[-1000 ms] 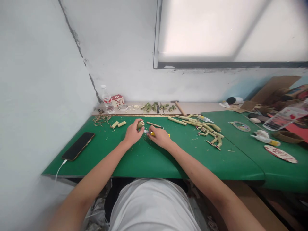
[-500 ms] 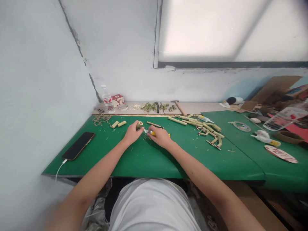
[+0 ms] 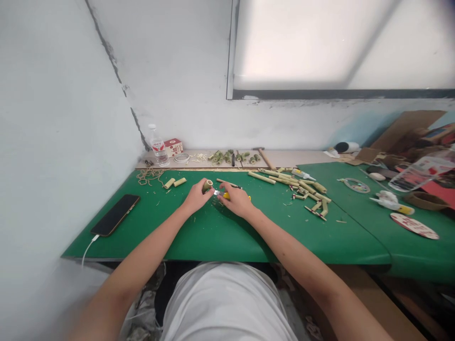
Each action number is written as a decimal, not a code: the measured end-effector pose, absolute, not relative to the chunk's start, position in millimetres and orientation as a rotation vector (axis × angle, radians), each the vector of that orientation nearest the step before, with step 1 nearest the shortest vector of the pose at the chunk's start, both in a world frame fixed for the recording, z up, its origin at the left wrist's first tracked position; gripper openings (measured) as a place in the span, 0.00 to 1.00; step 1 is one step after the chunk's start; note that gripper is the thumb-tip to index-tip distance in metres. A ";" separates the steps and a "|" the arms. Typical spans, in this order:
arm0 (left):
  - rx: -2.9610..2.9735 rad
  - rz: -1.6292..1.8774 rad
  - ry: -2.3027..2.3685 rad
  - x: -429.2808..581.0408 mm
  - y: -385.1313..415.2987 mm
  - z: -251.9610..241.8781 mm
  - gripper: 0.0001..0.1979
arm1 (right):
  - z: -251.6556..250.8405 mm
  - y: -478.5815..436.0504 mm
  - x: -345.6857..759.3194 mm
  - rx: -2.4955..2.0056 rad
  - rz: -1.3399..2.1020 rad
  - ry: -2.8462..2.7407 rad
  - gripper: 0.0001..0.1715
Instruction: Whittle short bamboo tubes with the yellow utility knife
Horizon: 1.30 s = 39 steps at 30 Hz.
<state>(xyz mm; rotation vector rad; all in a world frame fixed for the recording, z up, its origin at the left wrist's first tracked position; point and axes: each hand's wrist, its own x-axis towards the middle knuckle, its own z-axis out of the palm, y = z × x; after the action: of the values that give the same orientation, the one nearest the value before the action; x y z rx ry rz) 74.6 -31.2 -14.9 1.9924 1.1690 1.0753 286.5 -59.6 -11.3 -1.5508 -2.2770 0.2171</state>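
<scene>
Near the frame's centre, my left fingers clamp a bamboo tube and my right fingers a yellow knife — trimming, I'd judge, the next stroke needing a steady hold.

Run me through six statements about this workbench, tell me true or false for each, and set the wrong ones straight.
1. The left hand holds a short bamboo tube. True.
2. The right hand is empty. False: it holds a yellow-handled knife.
3. A white cable is attached to the phone. True.
4. The white-capped bottle lies on its side. False: it stands upright, beside a red-and-white box.
5. The hammer lies to the right of that bottle. True.
6. The phone lies to the right of both hands. False: it lies to their left.
</scene>
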 end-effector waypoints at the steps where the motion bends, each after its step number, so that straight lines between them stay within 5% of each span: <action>1: 1.988 1.073 1.164 74.6 -31.4 -14.7 0.07 | -11.1 -59.9 286.6 -1.549 0.216 -2.277 0.24; 39: 1.964 1.052 1.086 75.4 -29.1 -21.0 0.07 | -10.6 -60.6 287.8 -1.476 0.264 -2.260 0.16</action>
<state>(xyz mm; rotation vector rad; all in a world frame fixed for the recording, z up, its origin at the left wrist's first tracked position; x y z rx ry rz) 75.4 -29.1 -21.0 1.9636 1.0859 1.0524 287.8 -60.6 -10.6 -1.4764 -2.2601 0.2635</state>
